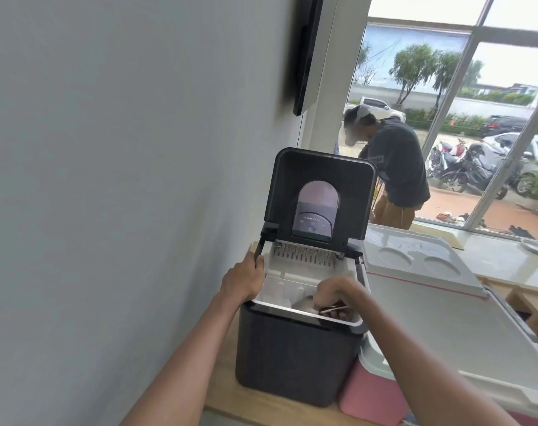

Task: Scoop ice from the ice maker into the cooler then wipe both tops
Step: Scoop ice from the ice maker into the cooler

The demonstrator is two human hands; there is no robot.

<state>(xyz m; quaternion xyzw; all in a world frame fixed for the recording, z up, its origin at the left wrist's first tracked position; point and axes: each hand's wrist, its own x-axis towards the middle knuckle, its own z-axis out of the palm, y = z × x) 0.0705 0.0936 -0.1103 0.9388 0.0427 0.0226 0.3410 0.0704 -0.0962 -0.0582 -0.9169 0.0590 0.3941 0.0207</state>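
1. The dark grey box-shaped ice maker (295, 358) stands on the pale wooden desk (231, 407) against the wall, its hinged lid (323, 192) tipped up and open.
2. The left hand (246, 279) is wrapped closed over the ice maker's left rim, steadying it.
3. The right hand (335, 295) reaches down into the white inner bin, fingers curled shut on what looks like a slim scoop handle (333, 309) — too blurred to be sure, and no ice is clearly visible from here.
4. The pink cooler with a white lid (439, 312) sits just beside the ice maker on the right, touching or nearly so; its lid appears to be down, so I judge it must be opened before any ice goes in.
5. Risks from here: a heaped scoop lifted over the rim could spill cubes onto the desk or the cooler lid; the upright lid could drop on the wrist if bumped — its hinge looks light; with the right hand full, opening the cooler means letting go of the ice maker, which could then slide.
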